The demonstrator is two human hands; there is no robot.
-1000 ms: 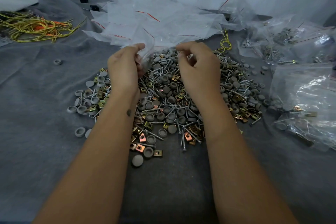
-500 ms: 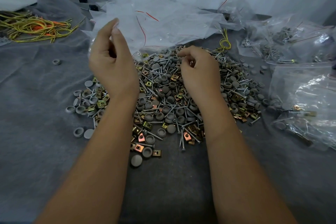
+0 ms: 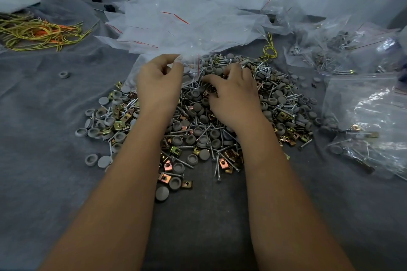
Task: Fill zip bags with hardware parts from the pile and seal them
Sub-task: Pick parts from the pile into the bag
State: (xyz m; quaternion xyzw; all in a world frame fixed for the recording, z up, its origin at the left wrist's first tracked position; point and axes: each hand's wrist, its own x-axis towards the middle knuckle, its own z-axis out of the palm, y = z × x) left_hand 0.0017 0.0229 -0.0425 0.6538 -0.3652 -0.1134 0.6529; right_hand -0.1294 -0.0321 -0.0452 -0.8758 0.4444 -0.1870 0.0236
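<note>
Both forearms reach forward over the grey surface (image 3: 44,182). The left hand (image 3: 157,84) is raised a little at the pile's 10 o'clock edge, thumb and fingers curled and pinching the rim of one clear zip bag (image 3: 191,66). The right hand (image 3: 233,97) lies palm down on the pile (image 3: 198,130), fingers bent and digging into screws, grey caps and brass clips too many to count. A loose heap of empty bags (image 3: 180,26) lies at 12 o'clock, filled bags (image 3: 370,116) at 3 o'clock, and one stray cap (image 3: 64,75) at 9 o'clock.
</note>
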